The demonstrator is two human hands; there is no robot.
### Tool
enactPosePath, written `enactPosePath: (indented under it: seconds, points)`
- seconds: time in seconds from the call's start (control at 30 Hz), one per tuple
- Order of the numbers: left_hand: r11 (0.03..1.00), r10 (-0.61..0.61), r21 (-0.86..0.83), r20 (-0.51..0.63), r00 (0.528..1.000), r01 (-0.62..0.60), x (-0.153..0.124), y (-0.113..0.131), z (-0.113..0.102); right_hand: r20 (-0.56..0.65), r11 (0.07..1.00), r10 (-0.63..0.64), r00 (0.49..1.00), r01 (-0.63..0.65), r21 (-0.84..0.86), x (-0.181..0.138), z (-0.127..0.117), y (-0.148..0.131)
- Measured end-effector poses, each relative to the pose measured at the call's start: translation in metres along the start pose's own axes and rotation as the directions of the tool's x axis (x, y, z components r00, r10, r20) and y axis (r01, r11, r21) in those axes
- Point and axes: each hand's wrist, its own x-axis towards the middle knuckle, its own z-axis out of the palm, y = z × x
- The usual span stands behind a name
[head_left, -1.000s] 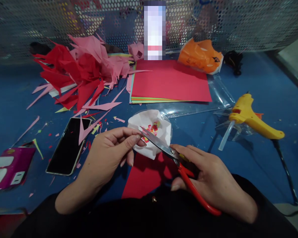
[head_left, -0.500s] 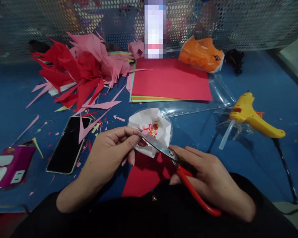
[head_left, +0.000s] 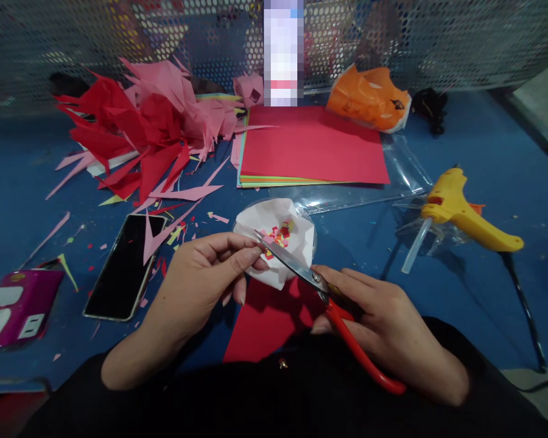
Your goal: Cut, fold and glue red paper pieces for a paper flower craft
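Note:
My right hand (head_left: 383,322) is wrapped round a pair of scissors (head_left: 296,266) with red handles. Their blades point up and left over a white paper-lined dish (head_left: 301,234), which holds small red, pink, orange and yellow paper bits (head_left: 281,234). Beside the blade tips, my left hand (head_left: 210,274) is closed in a pinch at the dish's near left rim. Whatever lies between its fingertips is too small or hidden to make out. A red paper sheet (head_left: 260,322) lies under the hands, partly covered by the dish and the dark clothing.
A stack of coloured paper (head_left: 315,146) lies behind the dish, with an orange wrapper (head_left: 369,100) on its corner. Cut red and pink paper (head_left: 159,115) is heaped left. A phone (head_left: 121,267) and purple pack (head_left: 22,304) lie nearer; a yellow glue gun (head_left: 470,213) with cord stands right.
A pink paper bit seen by the blade tips earlier no longer shows there. The blades look slightly more apart at the tips. Both hands stay nearly in place.

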Motion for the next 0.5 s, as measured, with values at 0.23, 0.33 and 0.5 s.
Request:
enactPosePath:
  seconds: [0.23,0.33,0.5]
  points:
    - [1.0,0.01,0.016,0.002,1.0,-0.01,0.0005,0.0016,0.0007,0.003,1.0,0.001,1.0,-0.001,0.017,0.0006,-0.0001,-0.0003]
    - [1.0,0.007,0.014,-0.005,1.0,-0.007,0.0005,0.002,0.0005,-0.002,1.0,0.005,1.0,-0.005,0.021,0.0005,0.0007,0.0003]
    - [1.0,0.0,0.009,-0.002,1.0,0.0,-0.0001,0.0024,-0.0004,0.012,0.999,0.026,1.0,-0.026,0.034,-0.0001,0.0007,0.0002]
